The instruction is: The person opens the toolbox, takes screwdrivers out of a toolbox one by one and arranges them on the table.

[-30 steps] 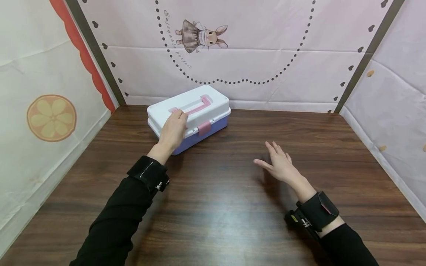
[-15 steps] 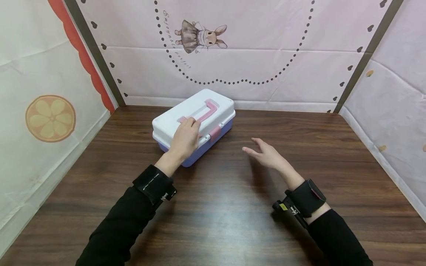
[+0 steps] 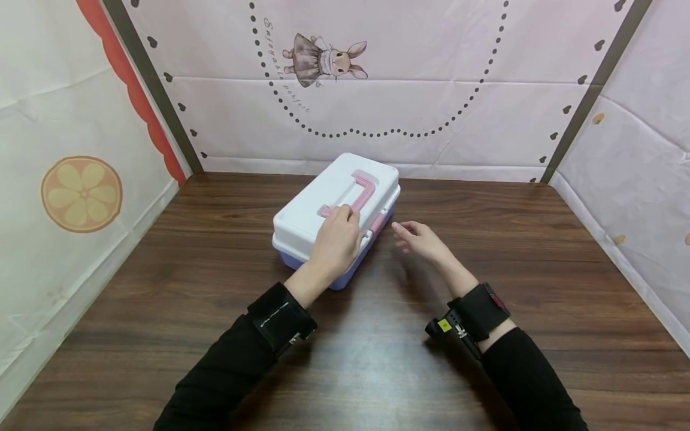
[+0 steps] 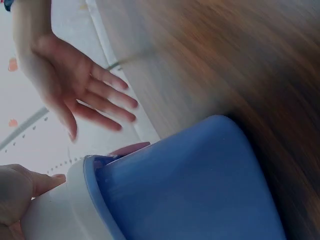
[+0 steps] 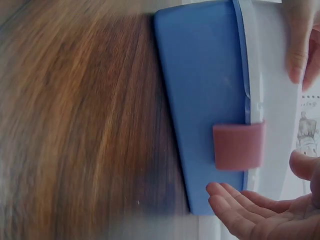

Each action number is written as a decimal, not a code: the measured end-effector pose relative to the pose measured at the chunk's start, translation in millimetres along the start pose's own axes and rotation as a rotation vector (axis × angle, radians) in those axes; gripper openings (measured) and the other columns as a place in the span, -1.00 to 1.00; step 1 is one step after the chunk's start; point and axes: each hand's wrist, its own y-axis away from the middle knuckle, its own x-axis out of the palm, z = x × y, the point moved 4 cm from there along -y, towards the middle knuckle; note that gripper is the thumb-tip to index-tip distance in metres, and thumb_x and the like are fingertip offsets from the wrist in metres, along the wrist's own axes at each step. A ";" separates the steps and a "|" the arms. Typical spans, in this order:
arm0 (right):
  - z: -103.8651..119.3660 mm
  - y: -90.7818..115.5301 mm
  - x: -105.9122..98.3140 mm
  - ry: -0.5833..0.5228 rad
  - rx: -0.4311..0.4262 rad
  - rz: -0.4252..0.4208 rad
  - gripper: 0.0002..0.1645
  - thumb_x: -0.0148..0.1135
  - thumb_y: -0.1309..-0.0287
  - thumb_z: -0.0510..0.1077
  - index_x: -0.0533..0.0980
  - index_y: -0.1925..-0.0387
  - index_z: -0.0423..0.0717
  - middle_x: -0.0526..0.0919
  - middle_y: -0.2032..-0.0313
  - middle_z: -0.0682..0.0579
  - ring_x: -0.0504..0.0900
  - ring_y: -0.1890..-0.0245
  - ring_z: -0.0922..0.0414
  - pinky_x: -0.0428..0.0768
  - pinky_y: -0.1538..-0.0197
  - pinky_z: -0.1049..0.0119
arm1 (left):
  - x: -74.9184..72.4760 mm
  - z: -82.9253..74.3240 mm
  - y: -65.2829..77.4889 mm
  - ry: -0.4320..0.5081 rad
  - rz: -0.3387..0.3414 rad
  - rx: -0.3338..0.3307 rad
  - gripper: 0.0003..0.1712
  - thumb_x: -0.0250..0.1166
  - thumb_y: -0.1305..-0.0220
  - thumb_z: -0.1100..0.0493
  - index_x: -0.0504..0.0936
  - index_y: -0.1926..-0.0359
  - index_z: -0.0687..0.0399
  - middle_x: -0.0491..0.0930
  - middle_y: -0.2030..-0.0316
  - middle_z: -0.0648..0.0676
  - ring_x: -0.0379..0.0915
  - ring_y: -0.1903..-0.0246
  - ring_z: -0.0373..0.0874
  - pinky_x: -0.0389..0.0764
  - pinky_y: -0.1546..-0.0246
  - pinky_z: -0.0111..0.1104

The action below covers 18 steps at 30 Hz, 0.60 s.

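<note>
A storage box (image 3: 336, 197) with a white lid and a blue-purple base stands angled on the table. Its pink handle (image 3: 364, 191) lies folded down in the lid. My left hand (image 3: 336, 236) grips the lid at the handle's near end, fingers curled on top and thumb on the front side (image 5: 296, 65). The lid is closed, and a pink latch (image 5: 239, 146) spans the seam on the front. Just right of that latch, my right hand (image 3: 423, 242) hovers with relaxed fingers and holds nothing; its palm (image 4: 72, 75) shows in the left wrist view.
The dark wooden table (image 3: 366, 371) reaches back to a pale printed cloth wall (image 3: 431, 102). More cloth walls close off the left (image 3: 64, 269) and right sides. Each wrist carries a black strap with a camera.
The box has slid right and toward me and turned counter-clockwise, the left hand moving with it. My right hand has come left toward the latch, its spread fingers drawing closer together.
</note>
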 end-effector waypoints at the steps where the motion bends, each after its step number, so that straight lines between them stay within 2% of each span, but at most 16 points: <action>1: 0.1 -0.9 1.7 -0.041 0.008 0.004 -0.32 -0.17 -0.29 0.05 0.12 -0.18 -0.46 0.35 -0.04 -0.40 0.42 0.01 -0.20 0.41 0.00 0.08 | 0.1 -3.6 -0.3 -0.007 -0.004 0.004 -0.66 0.28 -0.05 0.19 0.53 0.24 0.42 0.41 0.39 0.19 0.31 0.36 0.02 0.37 0.30 -0.26; 7: -3.3 -4.8 9.8 -0.205 0.072 0.002 -0.39 -0.21 -0.32 -0.05 0.09 -0.17 -0.49 0.34 -0.03 -0.43 0.40 0.01 -0.24 0.40 0.00 0.05 | 1.5 -22.3 -2.2 -0.037 -0.026 0.028 -0.64 0.28 -0.04 0.18 0.54 0.25 0.43 0.40 0.44 0.17 0.31 0.40 0.00 0.36 0.32 -0.29; 13: -8.4 -6.7 12.3 -0.304 0.088 -0.038 -0.42 -0.21 -0.32 -0.09 0.09 -0.15 -0.52 0.41 0.10 -0.34 0.47 0.10 -0.22 0.40 0.01 0.02 | 2.7 -37.3 -4.7 -0.093 -0.038 0.037 -0.68 0.28 -0.01 0.17 0.54 0.31 0.39 0.40 0.46 0.15 0.32 0.41 -0.02 0.35 0.36 -0.32; 18: -10.5 -5.3 9.1 -0.359 0.109 -0.087 -0.44 -0.18 -0.30 -0.13 0.07 -0.14 -0.52 0.42 0.17 -0.28 0.58 0.38 0.03 0.45 0.06 0.07 | 3.7 -50.1 -7.0 -0.174 -0.003 0.039 -0.69 0.22 -0.03 0.15 0.55 0.31 0.37 0.41 0.47 0.12 0.30 0.41 -0.05 0.32 0.37 -0.36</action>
